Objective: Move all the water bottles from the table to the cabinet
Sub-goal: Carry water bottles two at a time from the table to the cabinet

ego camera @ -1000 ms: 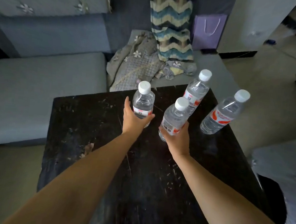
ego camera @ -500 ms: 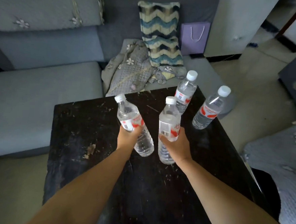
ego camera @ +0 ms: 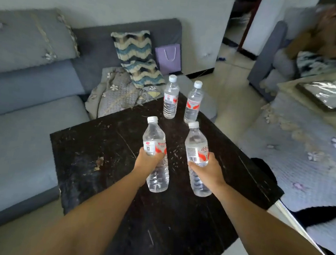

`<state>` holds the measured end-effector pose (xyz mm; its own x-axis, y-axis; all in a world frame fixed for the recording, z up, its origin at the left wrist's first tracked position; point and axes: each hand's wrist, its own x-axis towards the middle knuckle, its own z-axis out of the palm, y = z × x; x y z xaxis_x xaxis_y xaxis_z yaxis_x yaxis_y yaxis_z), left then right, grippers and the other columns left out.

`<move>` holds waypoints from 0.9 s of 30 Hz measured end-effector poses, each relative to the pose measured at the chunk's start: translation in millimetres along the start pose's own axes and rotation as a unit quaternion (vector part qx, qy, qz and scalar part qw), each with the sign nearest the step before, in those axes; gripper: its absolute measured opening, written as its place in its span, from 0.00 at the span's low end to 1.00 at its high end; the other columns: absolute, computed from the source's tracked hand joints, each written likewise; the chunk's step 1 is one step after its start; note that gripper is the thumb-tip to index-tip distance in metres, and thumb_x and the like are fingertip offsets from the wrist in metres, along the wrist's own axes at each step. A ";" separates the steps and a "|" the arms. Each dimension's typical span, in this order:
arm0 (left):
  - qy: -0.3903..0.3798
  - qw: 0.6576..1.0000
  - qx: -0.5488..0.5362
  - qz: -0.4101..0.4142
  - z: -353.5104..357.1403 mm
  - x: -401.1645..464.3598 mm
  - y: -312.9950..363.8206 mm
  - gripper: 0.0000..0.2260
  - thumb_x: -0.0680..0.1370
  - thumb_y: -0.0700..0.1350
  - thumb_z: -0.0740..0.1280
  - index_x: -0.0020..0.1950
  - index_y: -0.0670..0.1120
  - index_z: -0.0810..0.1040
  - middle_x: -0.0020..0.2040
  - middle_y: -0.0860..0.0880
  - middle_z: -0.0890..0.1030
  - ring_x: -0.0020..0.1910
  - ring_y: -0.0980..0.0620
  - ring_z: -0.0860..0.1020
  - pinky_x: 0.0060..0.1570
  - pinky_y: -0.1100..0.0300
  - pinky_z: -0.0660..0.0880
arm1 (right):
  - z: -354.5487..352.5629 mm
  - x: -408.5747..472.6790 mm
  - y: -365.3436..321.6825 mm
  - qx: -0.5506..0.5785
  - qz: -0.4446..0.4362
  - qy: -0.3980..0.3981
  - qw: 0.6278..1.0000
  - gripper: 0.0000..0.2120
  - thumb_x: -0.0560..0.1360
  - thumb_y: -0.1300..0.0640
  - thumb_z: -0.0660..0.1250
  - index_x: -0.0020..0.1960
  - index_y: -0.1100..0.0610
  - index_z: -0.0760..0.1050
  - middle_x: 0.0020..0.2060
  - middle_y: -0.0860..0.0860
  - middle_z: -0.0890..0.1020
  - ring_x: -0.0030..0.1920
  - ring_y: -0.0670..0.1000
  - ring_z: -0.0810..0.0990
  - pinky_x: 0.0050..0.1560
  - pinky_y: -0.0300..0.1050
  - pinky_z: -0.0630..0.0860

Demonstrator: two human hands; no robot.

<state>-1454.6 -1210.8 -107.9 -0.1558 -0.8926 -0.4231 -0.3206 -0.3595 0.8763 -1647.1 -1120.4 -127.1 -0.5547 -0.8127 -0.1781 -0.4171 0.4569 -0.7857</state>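
My left hand (ego camera: 146,161) grips a clear water bottle (ego camera: 156,140) with a white cap and red-and-white label, held upright above the black table (ego camera: 94,148). My right hand (ego camera: 208,171) grips a second, matching water bottle (ego camera: 196,144), also lifted off the tabletop. Two more water bottles stand upright at the table's far corner: one on the left (ego camera: 170,97) and one on the right (ego camera: 193,102). No cabinet is in view.
A grey sofa (ego camera: 25,101) runs along the table's left and far sides, with a zigzag cushion (ego camera: 137,55), a crumpled blanket (ego camera: 116,92) and a purple bag (ego camera: 169,57). A flower-patterned cover (ego camera: 304,153) lies to the right. Tiled floor leads to a doorway (ego camera: 239,32).
Both hands closed on a bottle each and lifted them off the table toward me. The left bottle, tilted half a second ago, is upright now. The view has swung to the right.
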 end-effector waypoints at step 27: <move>-0.503 0.812 0.265 0.135 236.2 -386.7 -117.7 0.09 0.69 0.47 0.74 0.48 0.51 0.80 0.43 0.49 0.84 0.45 0.47 0.83 0.40 0.59 0.79 | -190.2 -501.0 220.2 0.120 0.293 0.411 0.855 0.29 0.68 0.44 0.74 0.64 0.54 0.70 0.51 0.47 0.78 0.51 0.49 0.77 0.51 0.42 0.72</move>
<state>-1577.4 -759.0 -101.8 -0.8854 -0.1494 -0.4402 -0.4637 0.2171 0.8590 -1597.9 -543.9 -98.2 -0.9775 0.1039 -0.1837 0.2107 0.5300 -0.8214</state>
